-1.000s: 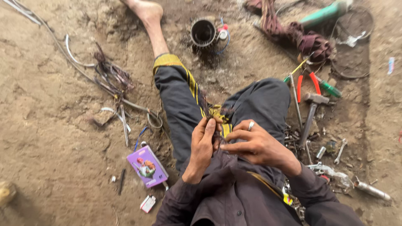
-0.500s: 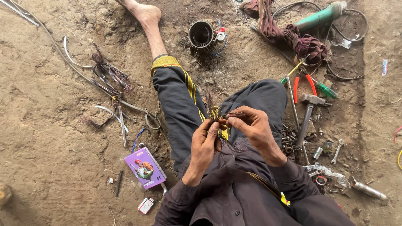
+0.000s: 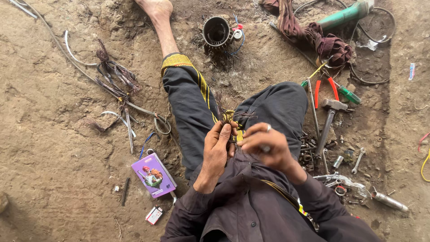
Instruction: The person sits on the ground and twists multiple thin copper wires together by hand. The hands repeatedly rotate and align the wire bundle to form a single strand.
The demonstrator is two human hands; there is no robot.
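- Our left hand (image 3: 218,150) has its grip clenched around the lower end of a bundle of thin copper-brown wire strands (image 3: 226,117), thumb and fingers wrapped round it just above our lap.
- Our right hand (image 3: 264,144) is pinched on the same bundle at its side; a second ago it lay lower and flatter across the lap, and it has since risen and curled in, so we judge the strands are being gathered and worked rather than merely held.
- The bundle's long axis runs roughly upright in the picture, away from our body: the gripped end points at our chest, the frayed free end fans out toward the bent knee.
- Further out on the dirt floor (image 3: 53,170), a hammer (image 3: 329,117) and red-handled pliers (image 3: 323,85) lie to our right, a purple box (image 3: 153,175) to our left, and a round motor housing (image 3: 217,31) lies beyond, near our foot.
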